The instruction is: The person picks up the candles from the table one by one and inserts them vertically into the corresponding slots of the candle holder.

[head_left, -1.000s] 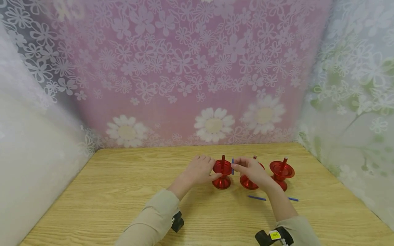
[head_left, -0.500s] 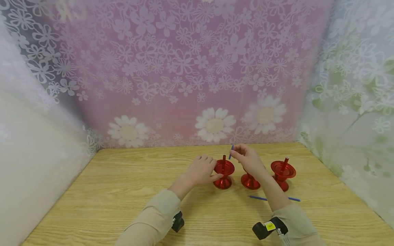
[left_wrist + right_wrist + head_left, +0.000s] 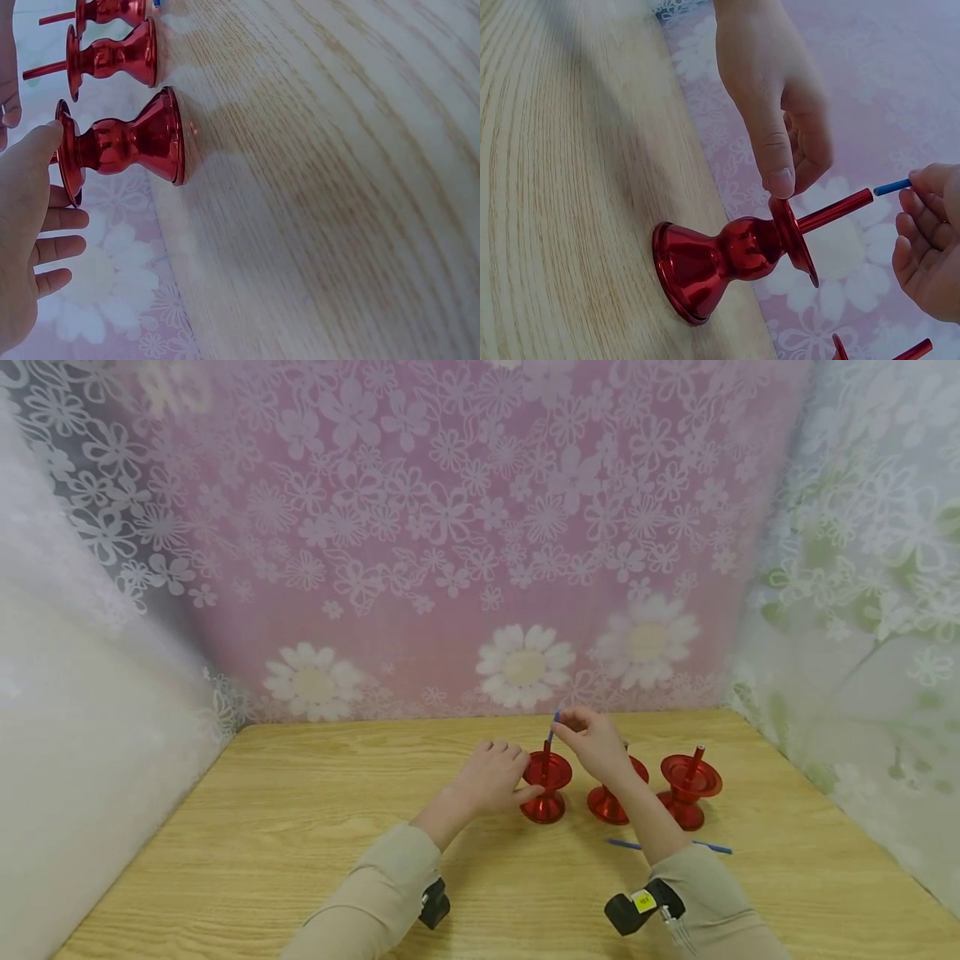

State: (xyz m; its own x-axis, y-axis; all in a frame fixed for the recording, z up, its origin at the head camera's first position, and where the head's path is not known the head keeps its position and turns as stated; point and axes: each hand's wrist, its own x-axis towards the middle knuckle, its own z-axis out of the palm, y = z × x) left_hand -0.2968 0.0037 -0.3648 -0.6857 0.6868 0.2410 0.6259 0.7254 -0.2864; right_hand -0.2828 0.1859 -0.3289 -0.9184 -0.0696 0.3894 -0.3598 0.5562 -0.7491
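Three shiny red candle holders stand in a row, each with a wide dish and a thin upright tube. My left hand [image 3: 491,777] pinches the dish rim of the leftmost candle holder [image 3: 543,806], thumb in front and fingers behind, as the left wrist view shows. With thumb and fingertips, my right hand [image 3: 596,747] holds a thin blue stick [image 3: 892,187]. Its lower end is at the mouth of that holder's tube [image 3: 836,211], nearly in line with it; whether they touch I cannot tell. The middle candle holder [image 3: 609,806] is partly hidden behind my right hand.
At the right stands the third candle holder [image 3: 690,777]. Two more blue sticks lie on the wooden table [image 3: 262,843], a left one [image 3: 624,844] and a right one [image 3: 714,847], partly behind my right forearm. A flowered cloth [image 3: 450,527] hangs behind the table.
My right hand has lifted the blue stick from beside the leftmost dish and brought it left over the tube's top. My left hand has stayed on the rim.
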